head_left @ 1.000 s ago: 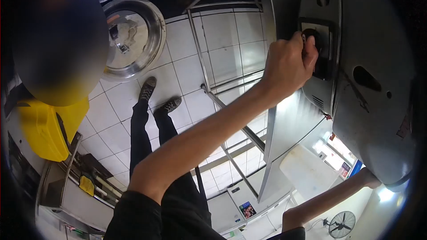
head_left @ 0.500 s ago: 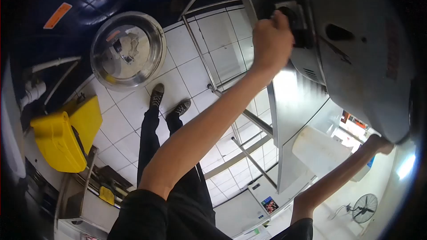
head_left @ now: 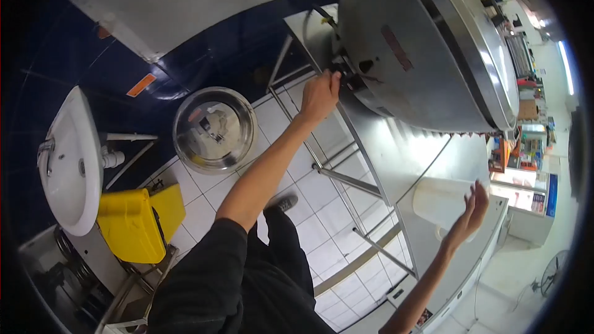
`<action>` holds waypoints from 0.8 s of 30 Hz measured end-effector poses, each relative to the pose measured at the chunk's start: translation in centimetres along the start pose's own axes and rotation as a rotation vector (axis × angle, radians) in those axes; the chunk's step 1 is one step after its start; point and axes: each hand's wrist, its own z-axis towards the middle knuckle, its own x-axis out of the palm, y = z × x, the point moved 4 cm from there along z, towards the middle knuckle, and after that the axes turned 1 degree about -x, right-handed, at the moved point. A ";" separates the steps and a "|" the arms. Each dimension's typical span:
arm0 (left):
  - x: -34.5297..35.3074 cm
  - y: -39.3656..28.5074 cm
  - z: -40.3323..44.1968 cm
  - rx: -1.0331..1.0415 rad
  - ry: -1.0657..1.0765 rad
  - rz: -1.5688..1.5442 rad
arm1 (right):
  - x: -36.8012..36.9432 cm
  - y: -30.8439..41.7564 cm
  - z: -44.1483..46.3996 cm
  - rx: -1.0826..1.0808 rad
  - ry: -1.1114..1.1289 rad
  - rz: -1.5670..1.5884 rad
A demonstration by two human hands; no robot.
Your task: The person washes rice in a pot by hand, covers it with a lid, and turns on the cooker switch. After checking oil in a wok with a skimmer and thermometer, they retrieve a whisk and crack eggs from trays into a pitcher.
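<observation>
My left hand [head_left: 320, 96] is closed at a black knob [head_left: 339, 69] low on the side of a big grey metal machine [head_left: 402, 43] with a rounded body. The fingers partly cover the knob. My right hand [head_left: 469, 213] is in the air below the machine's rim, its fingers stretched out and holding nothing. Behind it, a whitish plastic jug [head_left: 433, 201] stands on the steel table [head_left: 396, 142] that carries the machine; the hand overlaps the jug's edge in view, and whether they touch I cannot tell.
A wide steel basin [head_left: 247, 139] sits on the tiled floor to the left. Beside it are a yellow bin [head_left: 127, 222] and a white wall sink [head_left: 74, 167]. Table legs and rails [head_left: 346, 179] stand close to my feet. A fan [head_left: 554, 272] is far right.
My right hand has come off the machine's lower rim and dropped away with fingers out. My left hand stays at the machine's controls. The view has turned and pulled back.
</observation>
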 end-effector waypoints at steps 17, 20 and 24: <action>1.0 0.9 0.1 -0.159 -0.056 -0.399 | 21.3 -5.9 -16.5 0.405 0.599 0.060; 1.7 0.0 -0.5 -0.355 -0.194 -0.562 | 26.6 -3.7 -12.4 0.279 0.594 0.173; 1.5 0.0 -0.4 -0.422 -0.155 -0.609 | 34.2 2.3 -7.8 0.406 0.362 0.551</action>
